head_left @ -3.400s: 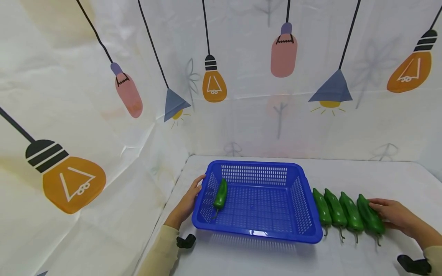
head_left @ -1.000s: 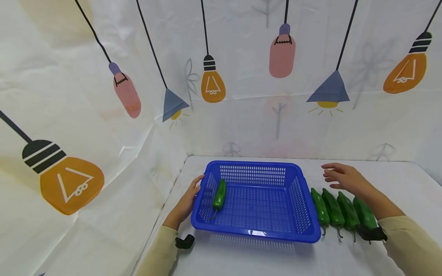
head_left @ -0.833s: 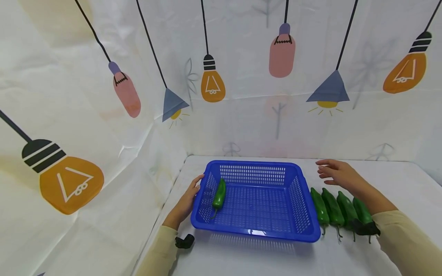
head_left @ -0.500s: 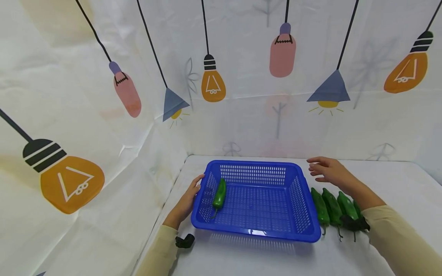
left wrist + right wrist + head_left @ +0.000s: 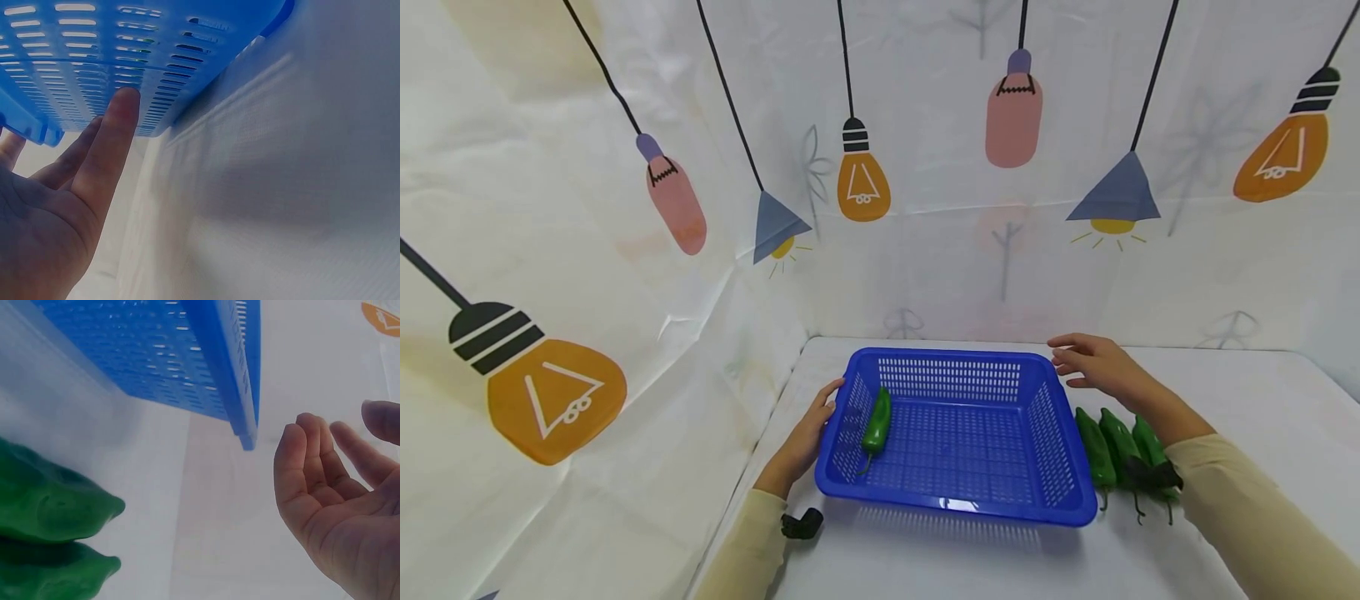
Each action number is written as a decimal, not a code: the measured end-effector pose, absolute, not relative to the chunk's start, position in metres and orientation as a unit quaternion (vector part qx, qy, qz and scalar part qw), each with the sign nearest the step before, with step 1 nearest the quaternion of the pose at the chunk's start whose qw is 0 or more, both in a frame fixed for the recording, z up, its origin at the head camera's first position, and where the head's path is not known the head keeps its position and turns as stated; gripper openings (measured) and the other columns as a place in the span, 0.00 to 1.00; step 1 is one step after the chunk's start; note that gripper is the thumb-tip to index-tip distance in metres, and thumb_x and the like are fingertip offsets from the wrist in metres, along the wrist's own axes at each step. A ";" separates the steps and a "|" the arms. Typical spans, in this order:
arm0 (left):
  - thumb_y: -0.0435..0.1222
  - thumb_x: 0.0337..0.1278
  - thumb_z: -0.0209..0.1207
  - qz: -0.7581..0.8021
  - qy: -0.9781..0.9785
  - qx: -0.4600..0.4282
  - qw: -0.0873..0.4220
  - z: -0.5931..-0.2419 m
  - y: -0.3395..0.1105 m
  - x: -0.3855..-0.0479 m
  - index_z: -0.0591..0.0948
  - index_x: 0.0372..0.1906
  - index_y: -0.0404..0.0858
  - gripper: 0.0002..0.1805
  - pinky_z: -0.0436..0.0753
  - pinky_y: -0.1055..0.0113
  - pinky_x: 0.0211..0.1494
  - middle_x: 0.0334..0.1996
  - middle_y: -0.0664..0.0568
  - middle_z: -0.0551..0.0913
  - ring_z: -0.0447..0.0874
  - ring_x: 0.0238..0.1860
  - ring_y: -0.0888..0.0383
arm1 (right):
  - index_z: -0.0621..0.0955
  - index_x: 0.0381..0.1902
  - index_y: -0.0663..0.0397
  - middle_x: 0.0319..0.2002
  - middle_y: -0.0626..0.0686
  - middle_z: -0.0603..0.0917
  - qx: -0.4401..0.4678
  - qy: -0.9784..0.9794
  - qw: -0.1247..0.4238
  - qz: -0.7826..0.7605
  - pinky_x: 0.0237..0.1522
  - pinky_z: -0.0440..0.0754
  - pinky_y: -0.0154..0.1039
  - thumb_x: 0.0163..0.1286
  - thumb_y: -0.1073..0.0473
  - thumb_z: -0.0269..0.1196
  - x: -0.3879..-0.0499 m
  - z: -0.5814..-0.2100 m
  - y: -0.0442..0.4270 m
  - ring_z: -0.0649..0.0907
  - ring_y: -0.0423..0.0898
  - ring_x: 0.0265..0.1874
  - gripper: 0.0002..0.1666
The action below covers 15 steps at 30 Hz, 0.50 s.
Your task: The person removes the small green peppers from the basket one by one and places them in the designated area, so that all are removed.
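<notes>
A blue plastic basket (image 5: pixel 955 504) with slotted walls stands on the white table, one green pepper (image 5: pixel 878 423) lying inside along its left wall. My left hand (image 5: pixel 801 437) is at the basket's left side. In the left wrist view, the left hand's fairly straight thumb (image 5: pixel 115 134) touches the outer wall; its other fingers reach toward the rim. My right hand (image 5: pixel 1097 362), loosely bent and holding nothing, hovers near the basket's back right corner. Below it, several green peppers (image 5: pixel 1093 450) lie in a row right of the basket, partly covered by the right forearm.
A black wrist mount (image 5: pixel 802 524) sits at the left wrist, another black mount (image 5: pixel 1153 475) at the right. White tabletop (image 5: pixel 955 575) extends in front of the basket. Behind stands a white sheet (image 5: pixel 940 275) printed with lamps and bulbs.
My right hand has left the rightmost pepper in the row and moved up and leftward to the basket's back right corner. My left hand and the basket look unmoved.
</notes>
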<state>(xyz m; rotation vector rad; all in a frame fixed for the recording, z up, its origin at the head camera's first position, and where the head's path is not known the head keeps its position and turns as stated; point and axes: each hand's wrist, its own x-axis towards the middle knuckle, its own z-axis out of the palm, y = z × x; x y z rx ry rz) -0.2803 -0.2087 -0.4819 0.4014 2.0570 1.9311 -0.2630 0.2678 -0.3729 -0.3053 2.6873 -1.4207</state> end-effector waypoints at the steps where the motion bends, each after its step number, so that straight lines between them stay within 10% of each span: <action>1: 0.44 0.83 0.32 0.670 0.714 0.139 0.146 -0.482 -0.209 -0.280 0.51 0.80 0.51 0.27 0.78 0.61 0.53 0.69 0.36 0.65 0.76 0.55 0.50 | 0.65 0.71 0.71 0.61 0.76 0.74 -0.101 0.878 0.044 -0.465 0.55 0.79 0.56 0.83 0.50 0.48 -0.263 -0.373 0.267 0.78 0.69 0.58 0.32; 15: 0.43 0.83 0.30 0.671 0.714 0.138 0.146 -0.483 -0.209 -0.282 0.50 0.80 0.51 0.27 0.78 0.61 0.54 0.69 0.36 0.65 0.76 0.56 0.48 | 0.67 0.71 0.71 0.61 0.75 0.74 -0.119 0.866 0.046 -0.484 0.54 0.79 0.57 0.83 0.54 0.49 -0.271 -0.369 0.245 0.79 0.68 0.56 0.29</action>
